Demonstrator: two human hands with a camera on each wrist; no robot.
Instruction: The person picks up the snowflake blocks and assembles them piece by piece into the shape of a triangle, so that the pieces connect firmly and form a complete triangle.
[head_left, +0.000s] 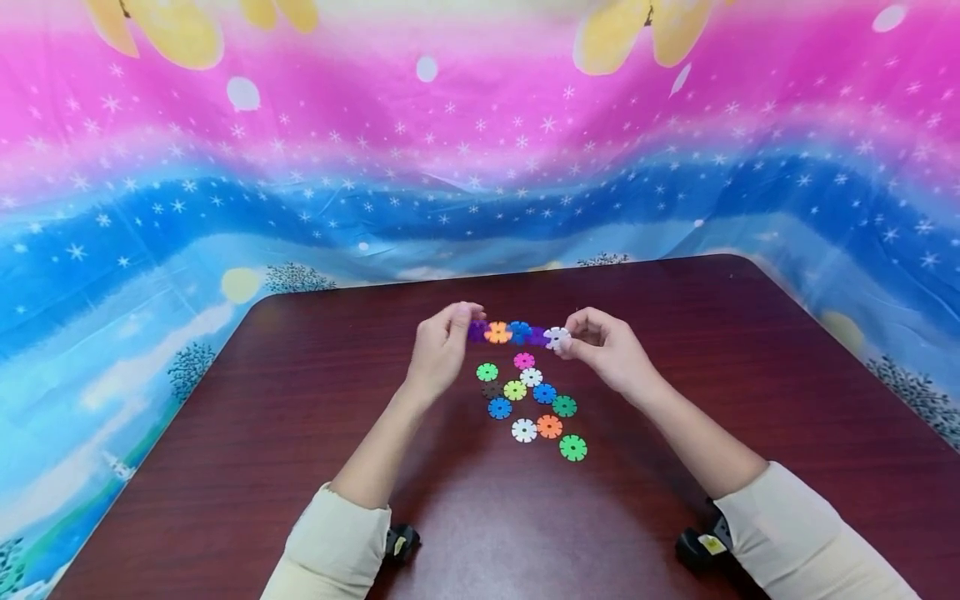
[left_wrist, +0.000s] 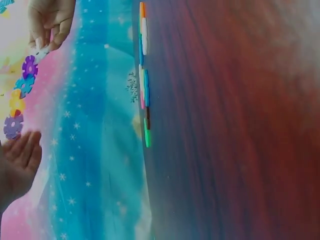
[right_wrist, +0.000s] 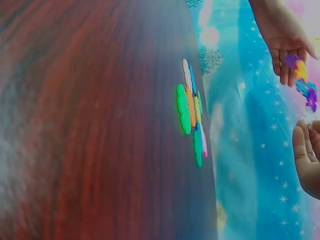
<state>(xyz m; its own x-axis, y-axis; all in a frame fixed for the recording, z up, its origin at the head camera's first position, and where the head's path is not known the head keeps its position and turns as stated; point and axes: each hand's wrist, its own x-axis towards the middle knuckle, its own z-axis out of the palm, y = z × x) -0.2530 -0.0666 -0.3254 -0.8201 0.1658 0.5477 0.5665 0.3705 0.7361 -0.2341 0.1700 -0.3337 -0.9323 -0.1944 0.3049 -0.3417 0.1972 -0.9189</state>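
Observation:
Both hands hold up a chain of notched plastic discs (head_left: 518, 332) above the table, stretched between them. From left to right it runs purple, orange, blue, purple and white. My left hand (head_left: 438, 346) pinches the purple end disc (left_wrist: 13, 125), its thumb uppermost in the head view. At the other end my right hand (head_left: 611, 348) grips the white disc (head_left: 557, 337) between thumb and fingertips. In the right wrist view the orange disc (right_wrist: 301, 70) and the blue one beside it hang between the two hands.
Several loose discs lie flat below the chain, among them a pink disc (head_left: 524, 361), a brown disc (head_left: 492, 390), an orange disc (head_left: 550, 427) and a green disc (head_left: 573, 447). The dark wooden table (head_left: 262, 467) ends at a printed cloth backdrop (head_left: 480, 150).

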